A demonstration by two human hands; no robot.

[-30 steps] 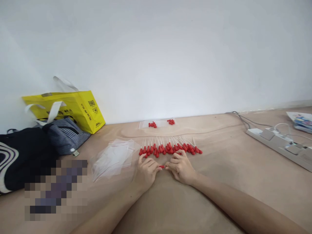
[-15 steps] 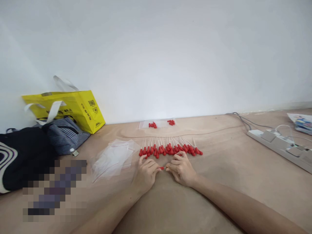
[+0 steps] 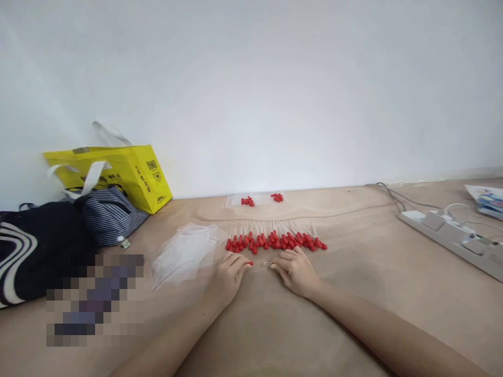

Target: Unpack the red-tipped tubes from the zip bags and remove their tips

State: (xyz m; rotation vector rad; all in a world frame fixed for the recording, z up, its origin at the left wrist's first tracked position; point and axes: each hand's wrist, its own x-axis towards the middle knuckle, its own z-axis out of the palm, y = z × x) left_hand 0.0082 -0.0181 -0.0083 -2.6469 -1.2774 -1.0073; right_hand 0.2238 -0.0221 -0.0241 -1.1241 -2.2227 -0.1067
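Fingers pinched, my left hand (image 3: pixel 230 273) holds a small red rubber bulb (image 3: pixel 250 263) whose tip pokes out past the fingertips. A short gap away, my right hand (image 3: pixel 295 272) grips a thin clear tube (image 3: pixel 268 263), its end pointing at the bulb; it looks like a glass dropper tube. Just beyond both hands lies a row of droppers (image 3: pixel 277 241), red bulbs toward me and clear stems pointing to the wall. Farther back, loose red bulbs (image 3: pixel 248 201) and a second small group of bulbs (image 3: pixel 277 197) rest on a clear plastic bag (image 3: pixel 261 200) with thin tubes.
Clear zip bags (image 3: pixel 184 254) are piled left of my left hand. Beyond them stand a yellow bag (image 3: pixel 151 180), a striped pouch (image 3: pixel 113 217) and a dark bag (image 3: pixel 58 254). A power strip (image 3: pixel 451 235) with cables is at right, and a wall (image 3: pixel 275 104) closes off the back.
My hands have drawn apart. The red bulb and the tube, end to end between my fingers before, are now separated by a gap, the bulb having gone left with my left hand.
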